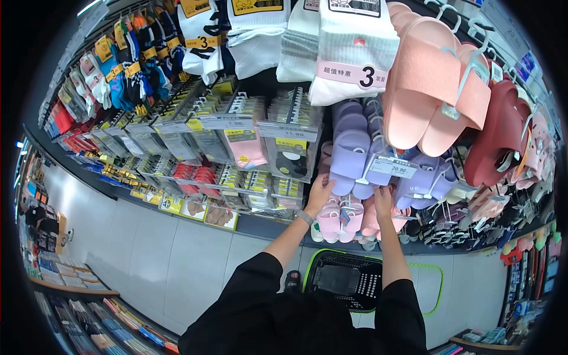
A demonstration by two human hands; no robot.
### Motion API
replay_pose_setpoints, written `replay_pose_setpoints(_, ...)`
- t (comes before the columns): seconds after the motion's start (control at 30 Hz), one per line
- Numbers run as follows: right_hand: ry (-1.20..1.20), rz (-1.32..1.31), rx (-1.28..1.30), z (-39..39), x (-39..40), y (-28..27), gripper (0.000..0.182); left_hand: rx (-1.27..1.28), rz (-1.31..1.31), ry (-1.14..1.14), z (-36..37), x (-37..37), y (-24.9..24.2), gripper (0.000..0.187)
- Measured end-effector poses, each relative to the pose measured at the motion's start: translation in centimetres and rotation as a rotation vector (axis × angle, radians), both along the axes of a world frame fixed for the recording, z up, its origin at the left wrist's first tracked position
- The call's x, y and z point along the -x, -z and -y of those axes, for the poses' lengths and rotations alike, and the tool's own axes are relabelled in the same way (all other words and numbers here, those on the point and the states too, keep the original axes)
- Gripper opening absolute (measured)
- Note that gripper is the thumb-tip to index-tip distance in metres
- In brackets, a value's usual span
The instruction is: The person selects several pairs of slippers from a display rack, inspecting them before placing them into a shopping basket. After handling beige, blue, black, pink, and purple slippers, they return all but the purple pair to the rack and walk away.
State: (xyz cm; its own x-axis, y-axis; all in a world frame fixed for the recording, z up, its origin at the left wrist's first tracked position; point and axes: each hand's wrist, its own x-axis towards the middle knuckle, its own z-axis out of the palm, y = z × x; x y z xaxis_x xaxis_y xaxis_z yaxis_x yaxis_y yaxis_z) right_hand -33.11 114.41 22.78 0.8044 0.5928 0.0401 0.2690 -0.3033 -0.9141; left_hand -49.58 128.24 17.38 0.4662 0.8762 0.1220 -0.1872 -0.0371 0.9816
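Observation:
Purple slippers [350, 155] hang on the rack in front of me, under larger pink slippers [423, 83]. My left hand [320, 194] has its fingers closed at the lower left edge of the purple pair. At the pair's lower right is my right hand [383, 200], its fingertips partly hidden behind the slippers and a price tag [393, 166] reading 20.90. What the right fingers hold cannot be made out. Small pink slippers [340, 219] hang just below, between my two hands.
Packs of socks [355, 53] hang above, and packaged items [290, 142] fill the hooks to the left. Dark red slippers [497, 136] hang at the right. A black basket with a green rim [343, 281] is below my arms, over the tiled floor [195, 260].

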Motion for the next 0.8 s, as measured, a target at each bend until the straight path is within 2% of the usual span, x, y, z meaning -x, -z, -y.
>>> replay_pose_setpoints(0.07, -0.056, -0.003, -0.112, 0.2, -0.1, 0.6, 0.022, 0.01, 0.007, 0.018, 0.1, 0.3, -0.3, 0.036)
replay_pose_setpoints(0.13, -0.057, -0.013, -0.137, 0.2, -1.7, 3.8, 0.021, 0.015, 0.001, 0.028, 0.1, 0.4, -0.5, 0.035)
replay_pose_setpoints(0.2, -0.059, -0.023, -0.162, 0.5, -1.6, 4.1, 0.021, 0.021, -0.005, 0.037, 0.3, 0.5, -0.6, 0.035)
replay_pose_setpoints(0.27, -0.043, -0.161, -0.219, 1.0, -1.1, 4.2, 0.024, 0.016, -0.017, 0.029, 0.5, 0.5, -0.5, 0.034)
replay_pose_setpoints(0.4, -0.044, -0.139, -0.227, 2.0, -0.1, 3.7, 0.025, -0.009, -0.026, 0.038, 0.8, 0.7, -0.3, 0.033)
replay_pose_setpoints(0.57, -0.06, -0.336, -0.203, 4.3, 0.3, 3.9, 0.026, 0.036, 0.048, 0.054, 1.1, 0.8, -0.3, 0.031)
replay_pose_setpoints(0.67, -0.153, -0.359, -0.127, 7.6, -0.3, 4.9, 0.027, -0.032, -0.036, 0.012, 1.2, 0.7, 0.1, 0.03)
replay_pose_setpoints(0.73, -0.114, -0.379, -0.126, 11.4, -0.3, 5.0, 0.026, -0.066, -0.05, 0.019, 1.3, 1.0, 0.6, 0.035)
replay_pose_setpoints(0.77, -0.152, -0.326, -0.095, 13.6, -0.7, 5.0, 0.026, -0.008, 0.082, 0.073, 1.8, 1.3, 0.2, 0.04)
replay_pose_setpoints(0.8, -0.192, -0.275, -0.061, 16.3, -1.1, 5.1, 0.026, -0.042, -0.021, 0.029, 2.3, 1.7, 0.2, 0.041)
